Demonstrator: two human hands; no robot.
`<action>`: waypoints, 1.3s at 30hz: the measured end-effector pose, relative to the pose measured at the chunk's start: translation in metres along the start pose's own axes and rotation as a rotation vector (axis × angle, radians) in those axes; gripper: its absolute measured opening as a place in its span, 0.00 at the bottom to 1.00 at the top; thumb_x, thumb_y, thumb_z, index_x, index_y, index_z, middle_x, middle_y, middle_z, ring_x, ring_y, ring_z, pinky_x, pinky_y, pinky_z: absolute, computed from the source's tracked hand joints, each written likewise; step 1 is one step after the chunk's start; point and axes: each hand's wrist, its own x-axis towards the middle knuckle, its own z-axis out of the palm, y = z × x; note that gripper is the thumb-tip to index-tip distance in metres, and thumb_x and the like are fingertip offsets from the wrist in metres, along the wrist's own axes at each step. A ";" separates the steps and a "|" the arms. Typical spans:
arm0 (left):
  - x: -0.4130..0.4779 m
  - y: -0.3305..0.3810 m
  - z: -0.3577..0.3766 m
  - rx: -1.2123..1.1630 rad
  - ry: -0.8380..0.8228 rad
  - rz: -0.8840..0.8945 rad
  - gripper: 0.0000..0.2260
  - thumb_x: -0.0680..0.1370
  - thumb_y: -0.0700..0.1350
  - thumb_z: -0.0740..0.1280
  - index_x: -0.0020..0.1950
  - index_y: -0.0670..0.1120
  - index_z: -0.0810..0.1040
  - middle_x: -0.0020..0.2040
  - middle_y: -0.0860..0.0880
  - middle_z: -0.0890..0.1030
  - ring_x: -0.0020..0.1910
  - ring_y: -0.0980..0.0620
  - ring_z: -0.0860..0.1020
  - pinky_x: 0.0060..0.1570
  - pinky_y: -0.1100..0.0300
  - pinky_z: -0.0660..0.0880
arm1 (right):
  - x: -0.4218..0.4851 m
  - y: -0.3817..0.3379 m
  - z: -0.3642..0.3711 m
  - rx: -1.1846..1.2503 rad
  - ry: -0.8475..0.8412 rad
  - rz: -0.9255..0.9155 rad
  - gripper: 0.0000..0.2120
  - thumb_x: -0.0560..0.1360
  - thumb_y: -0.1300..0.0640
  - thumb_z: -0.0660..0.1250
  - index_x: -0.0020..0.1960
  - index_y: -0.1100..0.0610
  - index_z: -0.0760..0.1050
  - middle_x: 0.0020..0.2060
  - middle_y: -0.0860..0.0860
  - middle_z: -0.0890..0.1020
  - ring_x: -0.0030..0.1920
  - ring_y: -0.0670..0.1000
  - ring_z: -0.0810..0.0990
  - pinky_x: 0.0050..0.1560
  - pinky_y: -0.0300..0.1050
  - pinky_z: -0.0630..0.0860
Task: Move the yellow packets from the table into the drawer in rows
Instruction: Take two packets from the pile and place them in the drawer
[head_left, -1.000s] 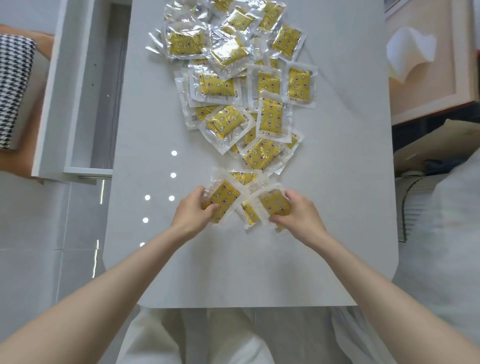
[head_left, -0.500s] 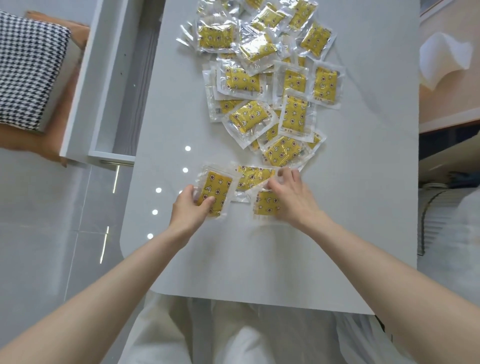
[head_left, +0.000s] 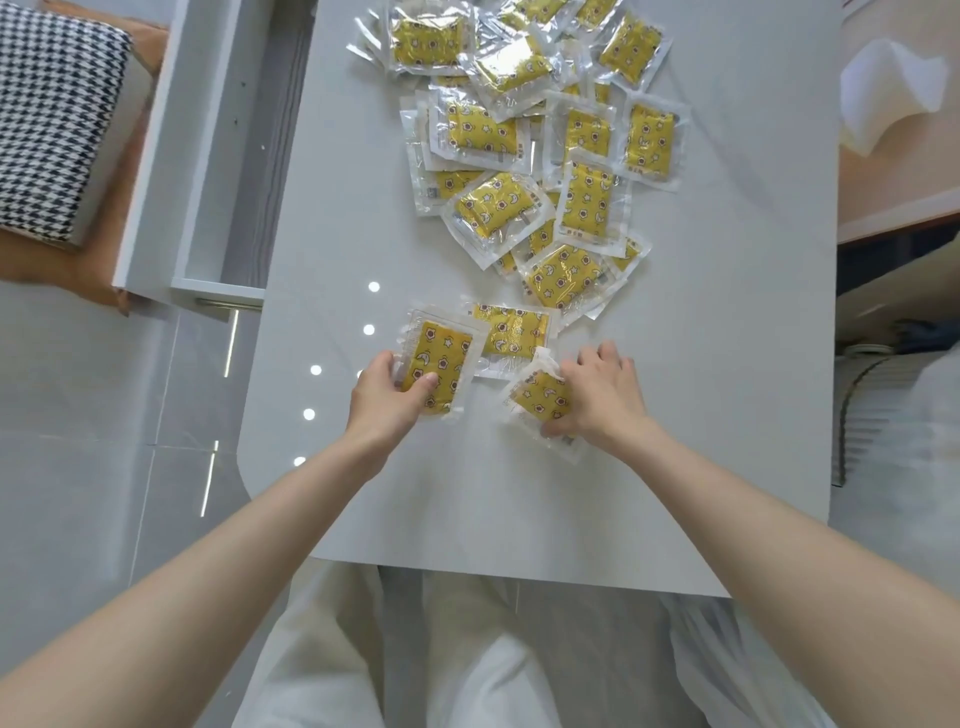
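Note:
Several yellow packets in clear wrappers lie in a loose pile on the far half of the white table. My left hand grips one yellow packet near the table's left side, thumb on top. My right hand grips another packet, tilted, with its fingers curled over it. A third packet lies flat between and just beyond the two hands. The open white drawer sticks out at the table's far left; what I see of its inside holds no packets.
A black-and-white houndstooth cushion sits on a wooden seat left of the drawer. A white tissue lies on a surface at the far right. My white-trousered legs show below the table's near edge.
Both hands have drawn their packets slightly apart. My right hand has pulled its packet nearer and tilted it; the third packet now lies uncovered between the hands.

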 end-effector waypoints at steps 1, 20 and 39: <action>-0.002 0.000 0.000 -0.002 -0.004 -0.004 0.08 0.77 0.44 0.68 0.53 0.45 0.74 0.54 0.47 0.81 0.52 0.47 0.80 0.53 0.53 0.76 | -0.005 0.000 0.005 0.055 0.011 0.018 0.29 0.62 0.37 0.74 0.54 0.55 0.74 0.51 0.52 0.74 0.58 0.55 0.67 0.52 0.47 0.65; -0.108 0.111 -0.098 -0.216 -0.019 0.145 0.10 0.77 0.45 0.68 0.56 0.42 0.75 0.53 0.46 0.83 0.52 0.48 0.81 0.50 0.59 0.76 | -0.116 -0.046 -0.140 1.455 0.200 0.148 0.19 0.64 0.55 0.80 0.53 0.55 0.80 0.42 0.50 0.86 0.44 0.48 0.85 0.44 0.38 0.78; -0.188 0.137 -0.379 -0.241 -0.122 0.348 0.11 0.79 0.40 0.65 0.61 0.42 0.73 0.56 0.45 0.81 0.54 0.48 0.80 0.53 0.57 0.77 | -0.227 -0.268 -0.282 1.744 0.235 0.161 0.08 0.74 0.58 0.71 0.48 0.56 0.72 0.43 0.47 0.78 0.45 0.45 0.75 0.53 0.44 0.70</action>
